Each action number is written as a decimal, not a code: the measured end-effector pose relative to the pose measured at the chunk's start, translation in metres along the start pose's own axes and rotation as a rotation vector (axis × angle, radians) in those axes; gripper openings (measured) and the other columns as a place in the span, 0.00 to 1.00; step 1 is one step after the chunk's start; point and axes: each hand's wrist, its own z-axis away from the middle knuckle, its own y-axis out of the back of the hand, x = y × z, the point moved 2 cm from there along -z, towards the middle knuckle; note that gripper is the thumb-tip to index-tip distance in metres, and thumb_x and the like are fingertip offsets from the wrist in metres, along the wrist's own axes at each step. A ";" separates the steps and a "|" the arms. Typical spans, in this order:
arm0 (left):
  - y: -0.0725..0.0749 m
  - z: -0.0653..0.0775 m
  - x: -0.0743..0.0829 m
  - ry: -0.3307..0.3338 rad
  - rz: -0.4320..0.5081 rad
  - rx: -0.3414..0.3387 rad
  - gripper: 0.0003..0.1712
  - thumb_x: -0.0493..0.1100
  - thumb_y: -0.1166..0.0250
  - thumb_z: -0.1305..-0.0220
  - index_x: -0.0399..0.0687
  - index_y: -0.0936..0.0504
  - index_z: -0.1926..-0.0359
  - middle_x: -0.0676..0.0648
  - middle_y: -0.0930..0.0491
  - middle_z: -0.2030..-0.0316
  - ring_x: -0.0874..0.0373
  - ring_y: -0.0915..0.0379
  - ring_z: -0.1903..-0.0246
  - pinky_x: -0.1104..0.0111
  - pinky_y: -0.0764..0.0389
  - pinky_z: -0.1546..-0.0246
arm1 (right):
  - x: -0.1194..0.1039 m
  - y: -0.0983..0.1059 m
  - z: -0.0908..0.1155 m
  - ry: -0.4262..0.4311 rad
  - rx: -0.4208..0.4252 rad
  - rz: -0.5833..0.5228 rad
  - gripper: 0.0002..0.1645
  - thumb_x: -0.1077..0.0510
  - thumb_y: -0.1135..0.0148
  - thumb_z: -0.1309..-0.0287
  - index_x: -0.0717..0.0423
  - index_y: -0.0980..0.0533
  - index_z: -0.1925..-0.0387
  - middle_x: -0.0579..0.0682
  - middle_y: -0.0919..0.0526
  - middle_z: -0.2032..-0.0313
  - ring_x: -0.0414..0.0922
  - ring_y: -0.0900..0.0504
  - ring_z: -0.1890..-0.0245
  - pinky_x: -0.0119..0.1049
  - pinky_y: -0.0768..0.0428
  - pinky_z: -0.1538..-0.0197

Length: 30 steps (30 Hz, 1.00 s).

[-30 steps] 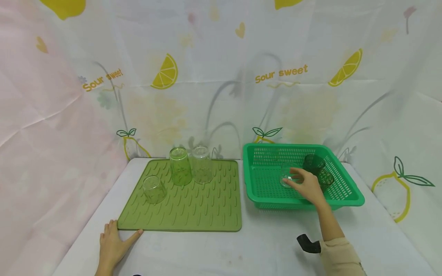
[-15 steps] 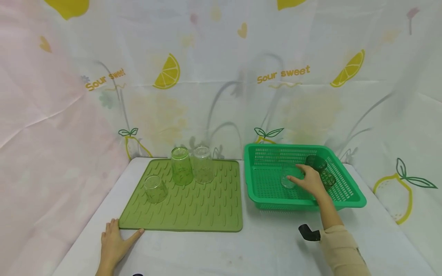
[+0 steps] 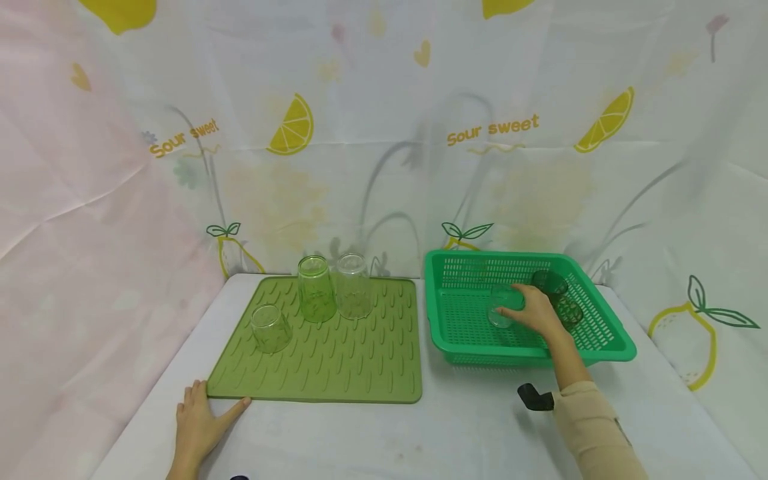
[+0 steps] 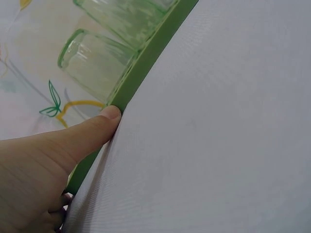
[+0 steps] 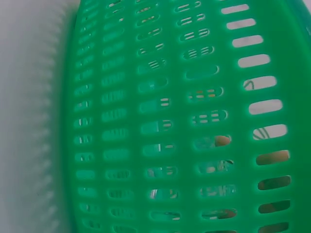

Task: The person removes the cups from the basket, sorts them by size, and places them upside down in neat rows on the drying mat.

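Note:
My right hand (image 3: 536, 312) reaches into the green plastic basket (image 3: 480, 359), thumb and fingers around a clear drinking glass (image 3: 498, 316). In the right wrist view the basket's slotted wall (image 5: 131, 116) hides most of that hand. At the front left corner of the green ribbed mat (image 3: 336, 373), my left hand (image 3: 197, 427) rests with fingers straight and thumb spread. The left wrist view shows its thumb (image 4: 109, 116) against the mat's edge. Upside down on the mat stand a short glass (image 3: 270, 331), a tall green glass (image 3: 316, 293) and a tall clear glass (image 3: 354, 293).
Two dark glasses (image 3: 569, 311) lie at the basket's right side, behind the right hand. A white cloth (image 3: 360, 440) covers the table, and a lemon-print curtain (image 3: 372, 193) stands right behind the mat and basket. A black camera mount (image 3: 534, 398) juts from the right sleeve.
The right hand's fingers have closed in around the clear glass in the basket. The left hand stays at the mat's corner. The whole view has shifted slightly.

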 end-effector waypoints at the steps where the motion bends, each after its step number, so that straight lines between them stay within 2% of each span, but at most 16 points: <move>1: 0.000 0.000 0.000 -0.002 -0.002 0.002 0.60 0.56 0.31 0.50 0.11 0.53 0.39 0.14 0.56 0.38 0.21 0.65 0.37 0.36 0.63 0.36 | 0.001 0.000 -0.001 -0.002 -0.004 0.000 0.41 0.53 0.35 0.45 0.77 0.39 0.39 0.78 0.38 0.41 0.74 0.40 0.41 0.68 0.34 0.45; 9: 0.001 0.001 0.002 -0.013 -0.006 0.015 0.59 0.55 0.30 0.51 0.11 0.52 0.39 0.13 0.55 0.39 0.21 0.63 0.37 0.36 0.62 0.37 | 0.006 -0.004 -0.006 -0.008 -0.146 -0.012 0.49 0.53 0.35 0.44 0.79 0.49 0.36 0.81 0.44 0.39 0.76 0.44 0.40 0.68 0.34 0.46; 16: 0.000 0.001 0.000 -0.034 -0.011 0.038 0.59 0.55 0.30 0.51 0.10 0.51 0.40 0.13 0.54 0.39 0.20 0.62 0.38 0.35 0.61 0.38 | 0.005 -0.006 -0.007 -0.022 -0.157 -0.039 0.50 0.50 0.36 0.43 0.79 0.50 0.35 0.81 0.44 0.38 0.75 0.41 0.41 0.66 0.32 0.47; 25: 0.000 0.001 0.000 -0.029 -0.003 0.030 0.59 0.55 0.30 0.51 0.11 0.51 0.40 0.13 0.54 0.39 0.21 0.62 0.38 0.35 0.61 0.37 | 0.006 -0.006 -0.007 -0.049 -0.229 -0.074 0.53 0.45 0.37 0.43 0.78 0.51 0.34 0.78 0.37 0.42 0.73 0.34 0.44 0.62 0.27 0.49; 30: 0.000 0.000 0.001 -0.018 -0.001 0.021 0.60 0.55 0.30 0.51 0.11 0.52 0.40 0.13 0.55 0.39 0.21 0.63 0.37 0.35 0.62 0.37 | 0.004 -0.006 -0.008 -0.064 -0.259 -0.069 0.56 0.42 0.36 0.45 0.77 0.52 0.34 0.78 0.40 0.40 0.73 0.36 0.43 0.62 0.28 0.48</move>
